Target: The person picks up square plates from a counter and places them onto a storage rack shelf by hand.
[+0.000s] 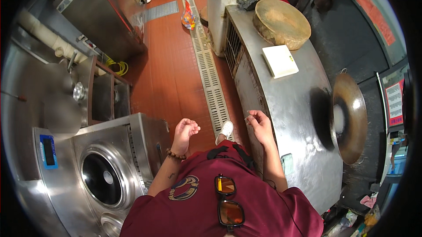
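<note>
Both my hands hang in the air in front of me, bare of any object. My left hand, with a beaded bracelet at the wrist, has loosely bent fingers and is nearest the steel stove. Beside the edge of the steel worktop, apart from it, my right hand has half-curled fingers, with thumb and fingertips apart. On that worktop lie a flat white box and, farther back, a thick round chopping block. A large wok stands tilted at its right side.
A round burner opening sits in the stove at left. A long drain grate crosses the red floor. An orange bag stands by the grate, near a pillar. A yellow hose is coiled below a steel cabinet.
</note>
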Tool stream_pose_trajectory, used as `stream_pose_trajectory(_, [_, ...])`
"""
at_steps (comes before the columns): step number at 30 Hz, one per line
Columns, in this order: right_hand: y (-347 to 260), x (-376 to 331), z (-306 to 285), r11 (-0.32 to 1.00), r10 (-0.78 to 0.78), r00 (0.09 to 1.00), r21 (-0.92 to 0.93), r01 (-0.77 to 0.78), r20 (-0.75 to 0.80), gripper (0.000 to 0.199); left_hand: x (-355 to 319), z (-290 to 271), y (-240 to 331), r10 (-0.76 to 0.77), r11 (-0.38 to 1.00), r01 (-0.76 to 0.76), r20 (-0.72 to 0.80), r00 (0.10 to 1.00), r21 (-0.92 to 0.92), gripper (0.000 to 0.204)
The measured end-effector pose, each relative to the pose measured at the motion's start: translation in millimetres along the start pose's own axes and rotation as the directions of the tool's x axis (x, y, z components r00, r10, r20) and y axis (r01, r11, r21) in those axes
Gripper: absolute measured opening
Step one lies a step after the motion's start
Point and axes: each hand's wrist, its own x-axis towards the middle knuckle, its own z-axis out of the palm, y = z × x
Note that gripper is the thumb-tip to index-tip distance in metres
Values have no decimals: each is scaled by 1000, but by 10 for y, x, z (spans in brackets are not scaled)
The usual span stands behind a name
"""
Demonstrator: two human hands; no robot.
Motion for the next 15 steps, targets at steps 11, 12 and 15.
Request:
stream_pose_trajectory(11, [44,658,-730,995,67,974,90,-48,-218,25,1254,897,-74,-150,987,134,204,967,89,9])
stream_pose_trajectory(12, [94,650,-805,993,100,963,88,-80,-249,24,1347,972,-101,-172,983,154,212,962,100,10])
stream_pose_trajectory(15, [165,564,-990,985,154,927,127,-117,-341,23,1570,1248,-143,-197,975,153,313,929,161,9])
